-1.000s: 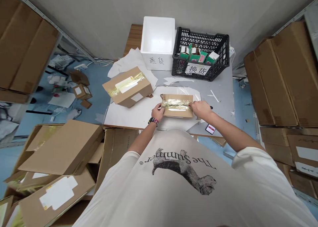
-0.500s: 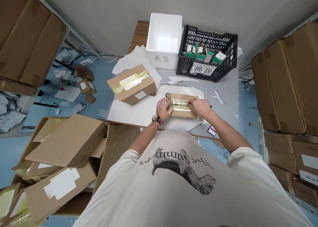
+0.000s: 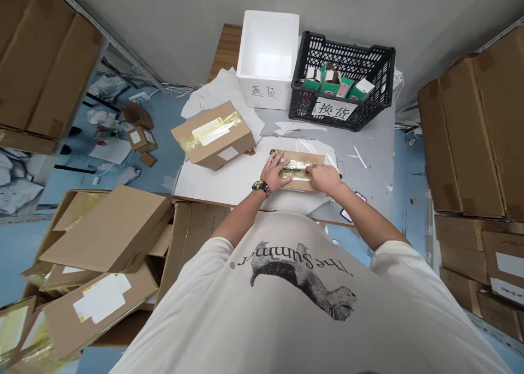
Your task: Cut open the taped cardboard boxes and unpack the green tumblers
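Head view, grey-topped table (image 3: 372,161), blue floor (image 3: 164,117)

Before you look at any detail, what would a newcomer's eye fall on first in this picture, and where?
Probably the black crate holding green boxes, at the back of the table beside the white bin. Next comes the small taped carton at the table's front, with the left hand and right hand on it. The crammed large box at lower left also stands out.

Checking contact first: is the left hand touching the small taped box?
Touching: the head view shows the left hand spread over the small taped box.
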{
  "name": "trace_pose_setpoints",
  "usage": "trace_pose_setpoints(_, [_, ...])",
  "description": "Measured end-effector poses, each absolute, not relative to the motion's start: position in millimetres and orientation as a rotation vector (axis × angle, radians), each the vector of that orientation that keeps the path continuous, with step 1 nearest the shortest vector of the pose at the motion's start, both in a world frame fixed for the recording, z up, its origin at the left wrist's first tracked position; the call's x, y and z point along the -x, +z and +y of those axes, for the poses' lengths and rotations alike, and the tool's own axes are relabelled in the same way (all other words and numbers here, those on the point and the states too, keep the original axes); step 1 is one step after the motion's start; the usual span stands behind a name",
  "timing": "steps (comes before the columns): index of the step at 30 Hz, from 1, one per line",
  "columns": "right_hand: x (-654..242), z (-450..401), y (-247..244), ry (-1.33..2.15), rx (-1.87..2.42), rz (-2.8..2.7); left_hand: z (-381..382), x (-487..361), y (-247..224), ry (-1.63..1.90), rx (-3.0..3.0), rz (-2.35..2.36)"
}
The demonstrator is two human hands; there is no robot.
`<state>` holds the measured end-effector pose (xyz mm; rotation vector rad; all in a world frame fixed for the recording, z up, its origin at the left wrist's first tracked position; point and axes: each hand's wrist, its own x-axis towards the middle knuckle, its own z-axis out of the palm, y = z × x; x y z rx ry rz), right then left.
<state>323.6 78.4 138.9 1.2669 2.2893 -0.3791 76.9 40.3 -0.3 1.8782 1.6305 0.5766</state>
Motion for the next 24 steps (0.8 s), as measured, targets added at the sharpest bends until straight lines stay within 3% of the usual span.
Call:
trace_pose_setpoints(14, [-311, 87, 147, -0.352, -1.139, 2.349, 41, -75, -2, 0.533, -1.877, 1.614])
trace_pose_setpoints(24, [-368, 82, 155, -0.254, -1.294, 2.112, 40, -73, 0, 0.522, -1.883, 1.623])
